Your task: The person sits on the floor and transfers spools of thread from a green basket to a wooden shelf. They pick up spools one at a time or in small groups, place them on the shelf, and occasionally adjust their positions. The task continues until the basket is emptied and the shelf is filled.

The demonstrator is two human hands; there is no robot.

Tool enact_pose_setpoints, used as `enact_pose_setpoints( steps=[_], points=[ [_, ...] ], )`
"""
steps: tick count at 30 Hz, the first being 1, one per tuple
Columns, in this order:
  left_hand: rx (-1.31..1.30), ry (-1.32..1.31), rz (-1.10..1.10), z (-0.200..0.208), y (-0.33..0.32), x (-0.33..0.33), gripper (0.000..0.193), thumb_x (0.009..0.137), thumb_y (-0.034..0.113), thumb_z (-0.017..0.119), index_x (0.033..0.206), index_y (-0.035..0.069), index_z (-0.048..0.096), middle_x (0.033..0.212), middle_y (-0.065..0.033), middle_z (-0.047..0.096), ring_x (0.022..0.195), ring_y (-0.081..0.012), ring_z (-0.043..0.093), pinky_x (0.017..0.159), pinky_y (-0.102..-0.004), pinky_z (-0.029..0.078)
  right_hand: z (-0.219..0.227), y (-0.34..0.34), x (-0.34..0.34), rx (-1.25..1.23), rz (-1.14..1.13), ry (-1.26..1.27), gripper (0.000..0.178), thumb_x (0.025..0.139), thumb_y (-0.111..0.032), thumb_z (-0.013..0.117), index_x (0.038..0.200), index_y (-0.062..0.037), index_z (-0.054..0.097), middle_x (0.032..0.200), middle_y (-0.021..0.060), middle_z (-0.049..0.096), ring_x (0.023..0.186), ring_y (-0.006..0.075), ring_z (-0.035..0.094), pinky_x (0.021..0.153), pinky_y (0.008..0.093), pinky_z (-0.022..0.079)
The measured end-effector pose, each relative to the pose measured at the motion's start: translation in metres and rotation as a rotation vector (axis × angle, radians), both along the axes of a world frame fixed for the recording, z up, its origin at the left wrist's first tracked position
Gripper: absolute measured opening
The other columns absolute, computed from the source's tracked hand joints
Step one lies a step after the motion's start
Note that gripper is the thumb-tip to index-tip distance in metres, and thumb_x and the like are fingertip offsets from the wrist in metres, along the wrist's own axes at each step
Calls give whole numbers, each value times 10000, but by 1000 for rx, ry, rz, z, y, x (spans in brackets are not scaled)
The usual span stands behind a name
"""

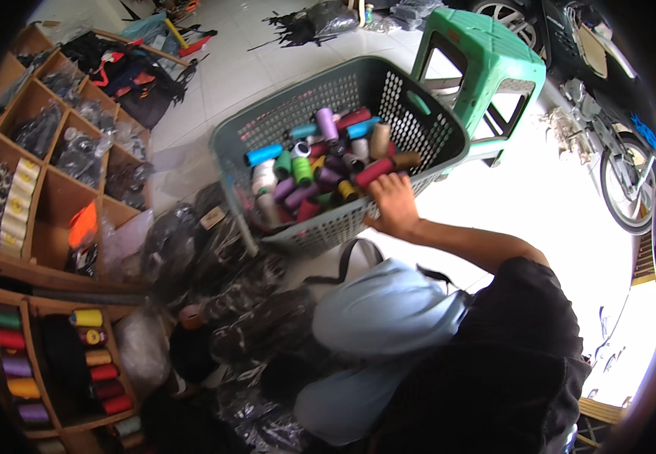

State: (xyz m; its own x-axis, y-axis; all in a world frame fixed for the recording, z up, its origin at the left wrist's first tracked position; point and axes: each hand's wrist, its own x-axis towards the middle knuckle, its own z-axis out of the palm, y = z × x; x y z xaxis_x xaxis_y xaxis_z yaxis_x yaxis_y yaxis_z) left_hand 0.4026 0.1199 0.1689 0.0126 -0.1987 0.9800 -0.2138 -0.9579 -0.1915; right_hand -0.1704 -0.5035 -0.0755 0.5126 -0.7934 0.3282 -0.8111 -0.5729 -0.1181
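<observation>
My right hand (396, 208) grips the near rim of a grey-green plastic basket (320, 240), fingers curled over the edge and thumb outside. Inside the basket lies a heap of thread spools (303, 168) in purple, blue, green, red, white and beige. Just beyond my fingertips is a dark red spool (373, 172), and a yellow-and-black spool (347, 190) lies close by. Whether the fingertips touch any spool I cannot tell. My left hand is out of view.
At left stand wooden compartment shelves (59, 189) with bagged goods and several spools (14, 366). Dark plastic-wrapped bundles (260, 325) cover the floor beside my knees. A green stool (487, 57) stands behind the basket; a bicycle wheel (631, 181) is at far right.
</observation>
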Motion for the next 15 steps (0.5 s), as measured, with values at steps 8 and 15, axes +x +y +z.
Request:
enact_pose_setpoints(
  steps=[8,15],
  points=[
    [405,731,-717,-184,-311,-212,362,865,61,613,1195,-67,540,1238,-240,562,1176,-401,535,1044,-492,392,69,-100,-32,789,571,97,613,860,-606,685,1094,-40,664,959,152,711,942,306,697,814,431,557],
    [657,611,-1186,-137,-560,-311,351,819,31,659,1157,49,568,1178,-191,590,1110,-400,562,995,-533,418,30,-279,-3,248,441,411,629,794,-474,742,1283,-94,634,1267,207,636,1194,370,602,863,504,543]
  ],
)
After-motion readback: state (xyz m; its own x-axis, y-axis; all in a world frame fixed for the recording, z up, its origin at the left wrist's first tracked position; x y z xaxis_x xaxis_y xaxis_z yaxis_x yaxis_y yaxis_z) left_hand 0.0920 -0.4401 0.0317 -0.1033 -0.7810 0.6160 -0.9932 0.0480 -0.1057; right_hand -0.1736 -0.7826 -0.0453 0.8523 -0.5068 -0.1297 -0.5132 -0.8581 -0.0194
